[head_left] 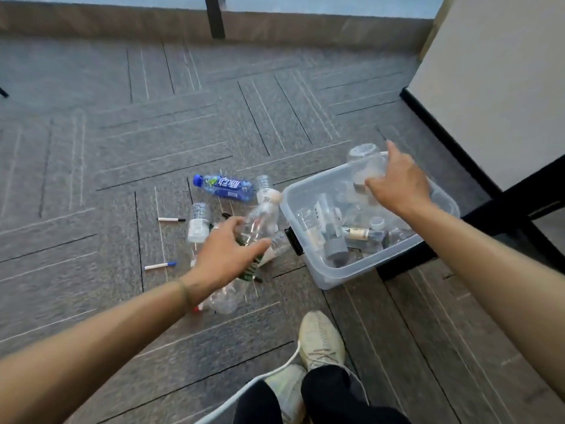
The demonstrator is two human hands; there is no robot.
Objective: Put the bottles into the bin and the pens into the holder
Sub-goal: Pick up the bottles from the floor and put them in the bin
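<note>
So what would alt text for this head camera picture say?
A person's right hand holds a clear bottle over a clear plastic bin of bottles, while the left hand grips another bottle among bottles and pens on grey carpet.

— What lies underfoot?
— Grey carpet tiles (153, 133) with thin stripes, and a pale sneaker (321, 341) beside dark trouser legs (336, 399).
— And at right?
— A white wall panel (495, 87) edged by black baseboard (452, 145).
</note>
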